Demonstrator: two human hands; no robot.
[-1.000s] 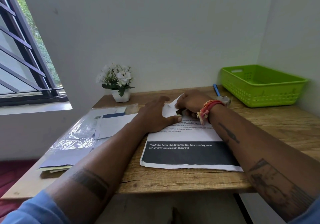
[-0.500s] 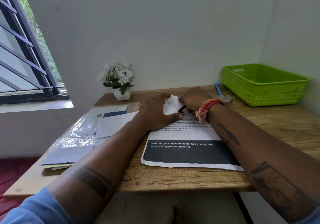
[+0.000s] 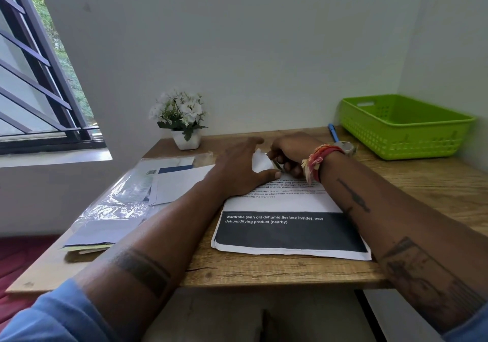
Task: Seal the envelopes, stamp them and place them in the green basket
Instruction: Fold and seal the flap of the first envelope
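A small white envelope (image 3: 260,162) lies on a printed sheet (image 3: 287,232) at the desk's middle, mostly hidden between my hands, its flap bent upward. My left hand (image 3: 241,168) lies flat on it, fingers spread and thumb pressing its near edge. My right hand (image 3: 289,154) has curled fingers and pinches the flap from the right. What the right fingertips do underneath is hidden. The green basket (image 3: 404,141) stands at the back right corner, apart from both hands, and nothing shows inside it.
More envelopes (image 3: 179,185) and a clear plastic sleeve (image 3: 118,201) lie at the left of the desk. A potted white flower (image 3: 184,122) stands by the wall. A blue pen (image 3: 333,131) and a tape roll (image 3: 348,148) lie beside the basket. A barred window is at the left.
The flap stood up as a pointed triangle a second ago; it now sits lower and curled between my hands. My right hand has closed in toward the left one.
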